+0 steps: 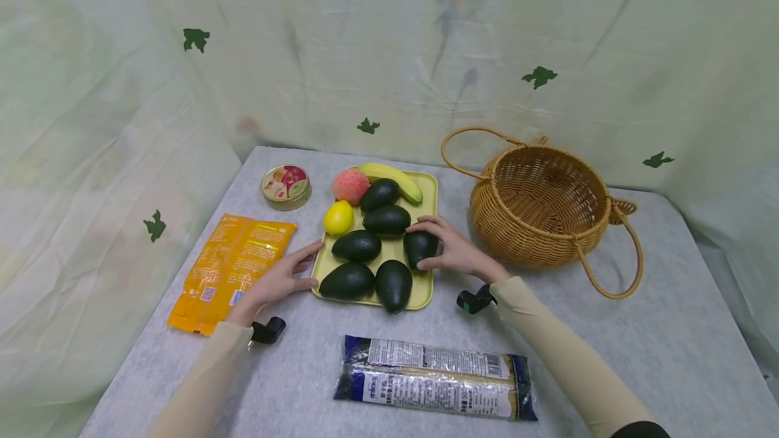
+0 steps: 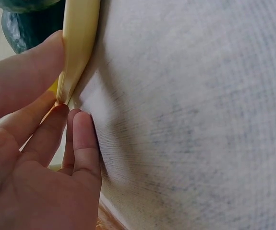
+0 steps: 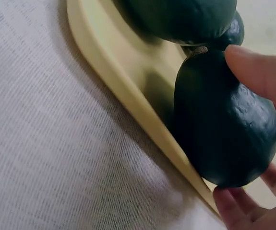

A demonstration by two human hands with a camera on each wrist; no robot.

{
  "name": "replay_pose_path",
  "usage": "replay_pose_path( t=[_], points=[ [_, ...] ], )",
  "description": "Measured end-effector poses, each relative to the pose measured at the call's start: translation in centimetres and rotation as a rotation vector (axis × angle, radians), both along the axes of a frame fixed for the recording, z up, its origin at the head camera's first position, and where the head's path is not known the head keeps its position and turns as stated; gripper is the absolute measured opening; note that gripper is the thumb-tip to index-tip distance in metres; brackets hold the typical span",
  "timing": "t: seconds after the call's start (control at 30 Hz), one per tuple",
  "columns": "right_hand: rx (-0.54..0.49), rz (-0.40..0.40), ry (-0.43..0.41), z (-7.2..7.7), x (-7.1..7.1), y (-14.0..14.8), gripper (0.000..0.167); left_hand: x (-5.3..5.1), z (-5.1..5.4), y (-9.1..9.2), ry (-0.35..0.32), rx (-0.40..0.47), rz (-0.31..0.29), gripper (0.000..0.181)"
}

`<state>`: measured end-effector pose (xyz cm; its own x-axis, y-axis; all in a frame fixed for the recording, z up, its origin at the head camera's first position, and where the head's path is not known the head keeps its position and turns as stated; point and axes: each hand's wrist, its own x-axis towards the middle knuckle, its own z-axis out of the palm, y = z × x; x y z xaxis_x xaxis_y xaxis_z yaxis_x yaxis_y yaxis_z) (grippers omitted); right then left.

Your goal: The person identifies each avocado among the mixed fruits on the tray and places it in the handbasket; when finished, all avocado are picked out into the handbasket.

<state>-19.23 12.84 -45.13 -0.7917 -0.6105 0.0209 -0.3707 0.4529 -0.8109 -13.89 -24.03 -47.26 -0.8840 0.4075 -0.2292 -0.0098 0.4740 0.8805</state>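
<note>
Left hand (image 1: 272, 288) lay spread against the yellow tray (image 1: 421, 295); right hand (image 1: 455, 250), across from it, pinched a dark avocado (image 1: 420, 249) at the tray's right side, near the wicker basket (image 1: 523, 249).

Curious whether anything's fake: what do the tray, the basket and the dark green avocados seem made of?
Tray: likely plastic, smooth, with an even yellow rim.
Basket: probably rattan or wicker, slightly glossy; woven strands show.
Avocados: glossy, dimpled highlights; perhaps moulded plastic or foam, though real skin isn't ruled out.
</note>
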Motion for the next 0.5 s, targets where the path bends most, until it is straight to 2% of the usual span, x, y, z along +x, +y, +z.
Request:
replay_pose_path(
  t=[0.3, 0.4, 0.5],
  points=[
    [-0.071, -0.052, -0.049, -0.05, -0.21, -0.38, 0.046, -0.02, -0.26, 0.0, 0.004, -0.01, 0.005, 0.072],
    [-0.089, -0.038, -0.075, 0.08, -0.25, -0.28, 0.046, 0.01, -0.15, -0.02, 0.003, -0.009, 0.0, 0.072],
    [-0.1, -0.058, -0.13, 0.41, -0.21, 0.06, 0.047, 0.03, 0.06, -0.01, 0.001, 0.0, -0.005, 0.071]
  ],
)
